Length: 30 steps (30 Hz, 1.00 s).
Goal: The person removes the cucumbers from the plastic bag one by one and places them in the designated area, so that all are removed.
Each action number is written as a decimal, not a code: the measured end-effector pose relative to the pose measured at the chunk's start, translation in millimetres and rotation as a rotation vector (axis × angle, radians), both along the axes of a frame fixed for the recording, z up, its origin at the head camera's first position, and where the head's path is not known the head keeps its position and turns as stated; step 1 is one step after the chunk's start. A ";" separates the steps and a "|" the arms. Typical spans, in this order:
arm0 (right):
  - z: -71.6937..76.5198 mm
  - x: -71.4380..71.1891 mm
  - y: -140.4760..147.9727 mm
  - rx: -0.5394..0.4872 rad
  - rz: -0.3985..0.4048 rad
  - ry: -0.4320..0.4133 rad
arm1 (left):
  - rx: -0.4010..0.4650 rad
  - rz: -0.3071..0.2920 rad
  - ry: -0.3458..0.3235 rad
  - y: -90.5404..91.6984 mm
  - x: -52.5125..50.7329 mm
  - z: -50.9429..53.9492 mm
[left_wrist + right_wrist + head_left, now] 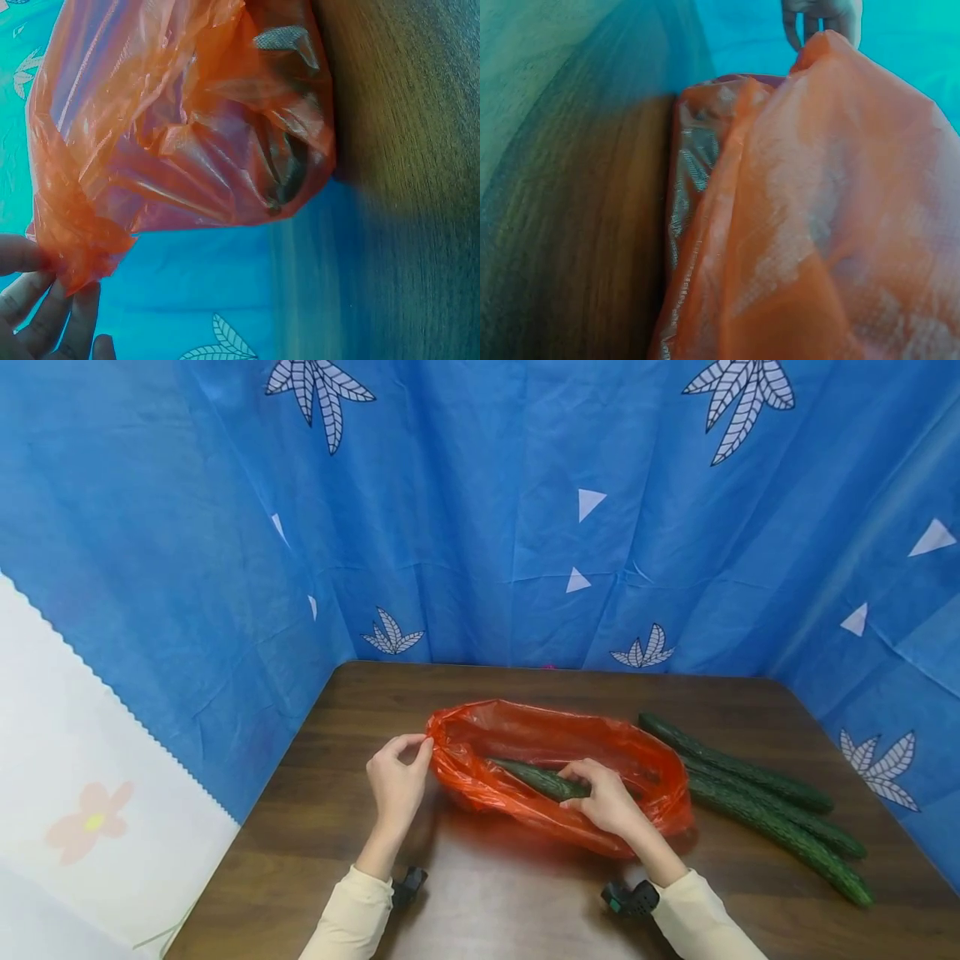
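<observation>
A thin red plastic bag (540, 731) lies on the table with its mouth spread wide. My left hand (397, 781) pinches the gathered left end of its rim between thumb and fingers; the left wrist view shows the bunched plastic at the fingertips (86, 296). Inside the bag is a long green cucumber (536, 777). Reaching in through the mouth, my right hand (606, 797) grips the cucumber near its middle. In the right wrist view the bag (795, 187) hides that hand, while the left hand (826, 16) shows at the top.
Three more cucumbers (772, 814) lie side by side, slanting across the right of the wooden table (330, 843), their far ends close to the bag. A blue patterned curtain (480, 510) hangs behind and along the sides. White cloth (82, 760) covers the far left.
</observation>
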State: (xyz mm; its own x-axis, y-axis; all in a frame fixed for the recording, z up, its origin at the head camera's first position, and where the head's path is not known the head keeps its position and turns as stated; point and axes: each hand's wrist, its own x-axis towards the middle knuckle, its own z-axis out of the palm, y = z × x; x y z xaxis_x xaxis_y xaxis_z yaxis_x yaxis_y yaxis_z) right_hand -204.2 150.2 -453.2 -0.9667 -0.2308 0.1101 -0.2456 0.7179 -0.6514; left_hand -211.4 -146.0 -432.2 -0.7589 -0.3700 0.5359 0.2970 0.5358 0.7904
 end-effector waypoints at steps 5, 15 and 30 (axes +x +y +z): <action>-0.9 0.0 2.7 0.011 -0.067 -0.035 | 0.002 -0.013 0.024 1.2 -0.5 -4.5; 16.3 3.2 13.3 -0.167 -0.051 0.013 | 0.012 0.001 0.019 1.8 -0.4 -1.9; 51.5 1.0 4.6 -0.335 0.067 0.136 | 0.016 -0.021 0.005 2.1 0.7 -1.3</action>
